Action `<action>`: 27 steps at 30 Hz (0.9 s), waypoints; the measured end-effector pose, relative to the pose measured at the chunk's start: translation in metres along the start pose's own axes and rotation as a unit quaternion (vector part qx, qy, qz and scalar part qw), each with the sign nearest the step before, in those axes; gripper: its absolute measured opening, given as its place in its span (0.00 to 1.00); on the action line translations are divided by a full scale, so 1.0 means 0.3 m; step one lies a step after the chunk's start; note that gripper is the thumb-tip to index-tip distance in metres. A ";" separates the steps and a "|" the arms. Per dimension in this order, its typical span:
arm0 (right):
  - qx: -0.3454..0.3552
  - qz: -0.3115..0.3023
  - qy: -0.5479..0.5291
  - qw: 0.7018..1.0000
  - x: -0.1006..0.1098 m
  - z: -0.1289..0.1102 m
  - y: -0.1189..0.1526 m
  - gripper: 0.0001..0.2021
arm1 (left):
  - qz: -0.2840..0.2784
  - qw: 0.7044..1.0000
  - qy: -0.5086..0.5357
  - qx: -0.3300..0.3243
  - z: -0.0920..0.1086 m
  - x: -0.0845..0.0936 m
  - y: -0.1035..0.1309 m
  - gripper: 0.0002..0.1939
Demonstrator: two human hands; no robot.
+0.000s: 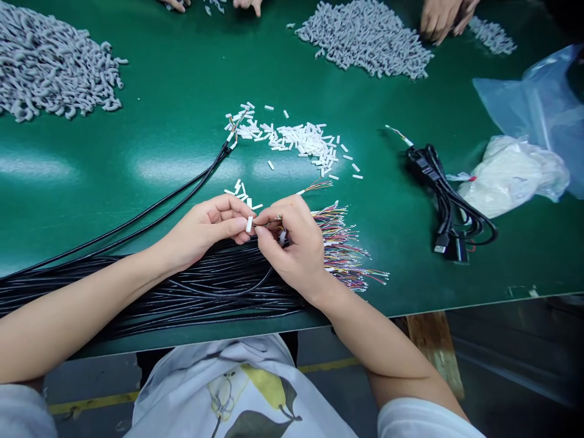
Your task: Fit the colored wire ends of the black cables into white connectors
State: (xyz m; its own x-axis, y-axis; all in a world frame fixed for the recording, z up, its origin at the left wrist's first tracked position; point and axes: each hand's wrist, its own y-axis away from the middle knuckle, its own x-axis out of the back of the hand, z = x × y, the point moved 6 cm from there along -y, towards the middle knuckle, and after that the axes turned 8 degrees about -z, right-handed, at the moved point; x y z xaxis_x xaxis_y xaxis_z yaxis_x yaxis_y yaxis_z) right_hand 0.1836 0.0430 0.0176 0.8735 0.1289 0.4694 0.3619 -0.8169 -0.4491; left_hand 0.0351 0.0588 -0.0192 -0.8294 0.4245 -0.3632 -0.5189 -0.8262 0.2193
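Between the thumb and fingers of my left hand (212, 228) is a small white plastic connector housing (249, 224). My right hand (294, 243) is closed in a pinch on the thin wires at the end of a black cable, its fingertips meeting the housing's right side. Whether a wire sits inside the housing I cannot tell. Below both hands lies a thick bundle of black cables (205, 298), its stripped, coloured wire ends (344, 243) fanning out to the right. Loose white housings (305, 140) are scattered just beyond my hands.
Two black cables (182, 194) with white ends lie at the left. A coiled USB cable (433, 182) and a plastic bag of white pieces (511, 173) are at the right. Grey parts form piles (365, 36) farther back, where other people's hands (442, 18) work.
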 end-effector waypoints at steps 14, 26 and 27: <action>-0.034 -0.039 -0.162 0.985 -0.028 0.045 0.001 0.05 | 0.016 0.997 -0.067 -0.021 0.023 -0.001 -0.006 0.10; -0.064 -0.069 -0.238 0.967 -0.050 0.068 0.005 0.03 | 0.022 0.990 -0.131 -0.041 0.037 -0.008 -0.009 0.07; -0.059 -0.060 -0.230 0.970 -0.044 0.067 0.004 0.03 | 0.020 0.988 -0.145 -0.038 0.035 -0.007 -0.008 0.07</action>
State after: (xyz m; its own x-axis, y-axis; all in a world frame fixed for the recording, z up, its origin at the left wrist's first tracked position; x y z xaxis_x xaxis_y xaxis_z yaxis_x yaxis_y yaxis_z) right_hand 0.1789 0.0516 -0.0043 0.8901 0.4419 0.1117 0.4537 -0.8355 -0.3101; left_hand 0.0357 0.0637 -0.0096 -0.8791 0.4702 -0.0777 -0.4765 -0.8654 0.1547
